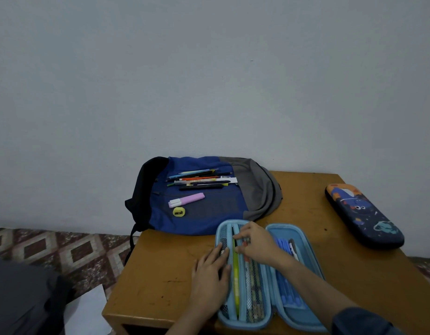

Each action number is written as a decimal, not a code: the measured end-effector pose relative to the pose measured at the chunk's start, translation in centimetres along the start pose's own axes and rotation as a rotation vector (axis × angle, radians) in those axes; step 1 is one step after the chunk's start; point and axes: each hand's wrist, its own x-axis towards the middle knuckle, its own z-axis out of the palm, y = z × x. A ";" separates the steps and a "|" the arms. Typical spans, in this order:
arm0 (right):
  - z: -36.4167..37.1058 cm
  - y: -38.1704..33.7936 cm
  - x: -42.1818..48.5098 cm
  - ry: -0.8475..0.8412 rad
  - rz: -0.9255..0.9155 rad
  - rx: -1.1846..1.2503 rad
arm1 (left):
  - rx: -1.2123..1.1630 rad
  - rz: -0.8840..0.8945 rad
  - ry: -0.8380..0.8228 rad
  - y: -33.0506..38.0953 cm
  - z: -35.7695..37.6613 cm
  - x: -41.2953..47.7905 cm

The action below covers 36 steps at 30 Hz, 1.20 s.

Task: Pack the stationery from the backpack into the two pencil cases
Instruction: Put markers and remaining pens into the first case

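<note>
Closest in, at 6 o'clock, the left hand (210, 276) lies flat, straight fingers pressing the left edge of the open blue case (291, 226) and pinning it to the wooden table (155, 274). That case is a stiff moulded shell with mesh pockets. A green pen (236, 281) sits in its left half and blue pens (285, 247) in the right. The right hand (255, 243) curls over the middle flap with fingertips down among the pens, can't tell if it's actually pinching one.

What's left to pack is at 12 o'clock on the soft, floppy backpack (209, 221): a loose pile (201, 181) of pens, a pink highlighter (187, 199) and a round yellow sharpener (179, 212). All light, smooth plastic and likely to roll, I'd guess, so pinch each mid-barrel and take the sharpener by its edges.

At 2 o'clock, well apart, the dark case (364, 216) is a glossy hard shell with a cartoon print, closed.
</note>
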 end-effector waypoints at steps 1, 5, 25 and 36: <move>0.0 0.1 0.0 -0.004 -0.003 0.003 | -0.002 0.006 0.004 -0.1 0.0 0.1; -0.1 0.0 -0.1 0.003 -0.014 0.001 | -0.038 0.039 0.021 -0.5 -0.3 0.8; 2.6 -5.3 5.2 0.182 -0.128 0.107 | 0.193 -0.004 0.252 -10.3 -4.8 4.9; 7.2 -8.9 10.8 0.107 -0.047 0.067 | 0.097 0.029 0.288 -10.5 -4.9 5.0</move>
